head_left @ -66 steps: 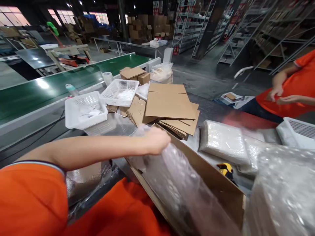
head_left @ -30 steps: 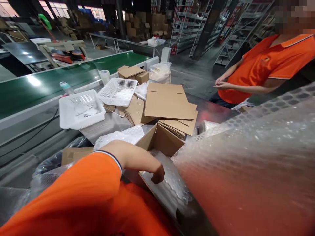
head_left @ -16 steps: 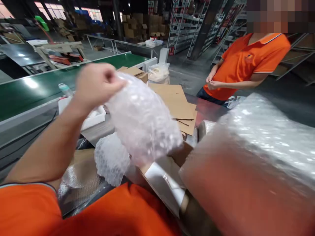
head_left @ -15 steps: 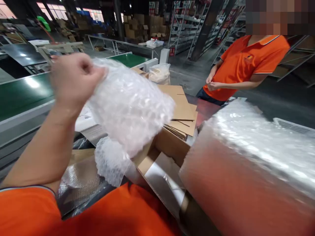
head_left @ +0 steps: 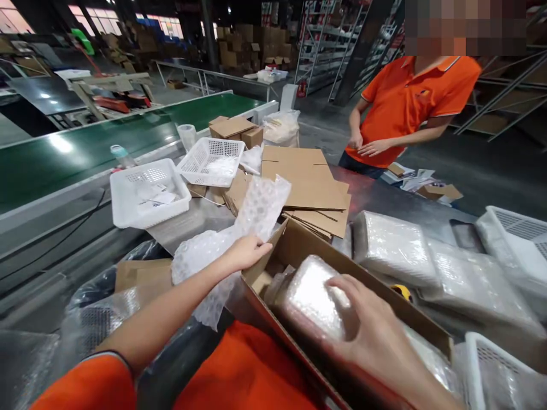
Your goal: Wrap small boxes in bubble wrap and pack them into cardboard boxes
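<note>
An open cardboard box [head_left: 294, 347] stands in front of me. Inside it lies a package wrapped in clear bubble wrap [head_left: 314, 296], and my right hand [head_left: 371, 330] grips it with thumb and fingers spread around it. My left hand [head_left: 248, 251] is at the box's left rim, fingers closed on a loose sheet of bubble wrap [head_left: 262, 208]. The sheet stands up beyond the hand and hangs down outside the box. Another shiny wrapped piece [head_left: 431, 353] shows at the box's near right end, partly behind my right forearm.
Flat cardboard sheets [head_left: 299, 176] lie beyond the box. Wrapped packages [head_left: 395, 245] and a yellow tape measure [head_left: 401, 292] are to the right. White baskets [head_left: 149, 213] stand at left, before a green conveyor [head_left: 85, 156]. A co-worker in orange [head_left: 421, 108] stands across the table.
The large wrapped package raised at right has come down into the box, and my right hand has come into view. My left hand has lowered the bubble wrap to the box's rim.
</note>
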Motion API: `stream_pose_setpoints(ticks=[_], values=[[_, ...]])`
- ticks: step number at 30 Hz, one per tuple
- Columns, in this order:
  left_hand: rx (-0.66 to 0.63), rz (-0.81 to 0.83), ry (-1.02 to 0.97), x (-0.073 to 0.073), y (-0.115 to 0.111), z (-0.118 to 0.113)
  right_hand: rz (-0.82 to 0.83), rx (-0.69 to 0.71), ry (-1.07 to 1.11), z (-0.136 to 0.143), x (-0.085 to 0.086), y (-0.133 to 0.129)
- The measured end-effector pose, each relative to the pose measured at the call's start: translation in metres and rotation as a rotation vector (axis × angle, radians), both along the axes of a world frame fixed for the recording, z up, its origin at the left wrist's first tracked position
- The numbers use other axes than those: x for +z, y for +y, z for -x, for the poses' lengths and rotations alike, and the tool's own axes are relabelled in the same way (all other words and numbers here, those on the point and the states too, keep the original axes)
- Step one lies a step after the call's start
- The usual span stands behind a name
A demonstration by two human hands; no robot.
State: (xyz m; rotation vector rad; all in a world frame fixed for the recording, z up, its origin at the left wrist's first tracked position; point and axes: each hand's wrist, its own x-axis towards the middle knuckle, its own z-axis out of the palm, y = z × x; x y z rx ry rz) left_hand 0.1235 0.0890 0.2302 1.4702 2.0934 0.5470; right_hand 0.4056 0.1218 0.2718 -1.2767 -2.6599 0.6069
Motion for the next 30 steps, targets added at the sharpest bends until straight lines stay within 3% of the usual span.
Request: stream_pose_setpoints(ticks=[4,7,16,22,30], values=[[-0.109,-0.005,0.021,0.001,-0.009,0.003,0.12,0.084,-0.329,0.026,-0.049,0.0],[-0.114,-0.021,0.006,0.002,-0.016,0.005,0.126,0.083,-0.381,0.029,-0.069,0.002],[-0.079,-0.018,-0.035,0.001,-0.021,-0.001,0.124,-0.014,-0.253,0.017,-0.071,0.016],[-0.075,-0.024,-0.054,0.0,-0.02,0.0,0.06,0.034,-0.259,0.025,-0.079,0.006],[-0.06,-0.018,-0.046,0.001,-0.014,0.0,0.104,0.075,-0.276,0.027,-0.075,0.0]])
